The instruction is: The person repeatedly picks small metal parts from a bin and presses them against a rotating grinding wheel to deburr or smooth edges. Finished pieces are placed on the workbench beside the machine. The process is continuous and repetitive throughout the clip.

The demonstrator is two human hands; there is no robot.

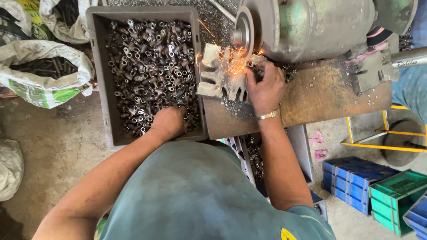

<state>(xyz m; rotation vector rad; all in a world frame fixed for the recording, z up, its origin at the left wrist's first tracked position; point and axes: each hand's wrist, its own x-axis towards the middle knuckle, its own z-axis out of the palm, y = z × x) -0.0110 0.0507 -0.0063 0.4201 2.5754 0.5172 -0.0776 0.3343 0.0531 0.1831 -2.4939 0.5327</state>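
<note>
1. My right hand (265,84) pinches a small metal part, mostly hidden, against the grinding wheel (243,31); sparks fly over the surface (311,98)
2. My left hand (168,122) digs curled into the grey crate (100,66) of metal parts (151,66); whether it grips one I cannot tell
3. Next, I judge, a fresh piece must come up

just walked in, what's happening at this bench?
A person is grinding small metal parts at a bench grinder. The right hand presses a part, too small to make out, against the spinning wheel, and sparks fly off over a pale slotted guard. The left hand is dug into a grey crate full of small metal fittings. The grinder sits on a rusty plate. White sacks lie at the left; blue and green crates stand on the floor at the right.
</note>
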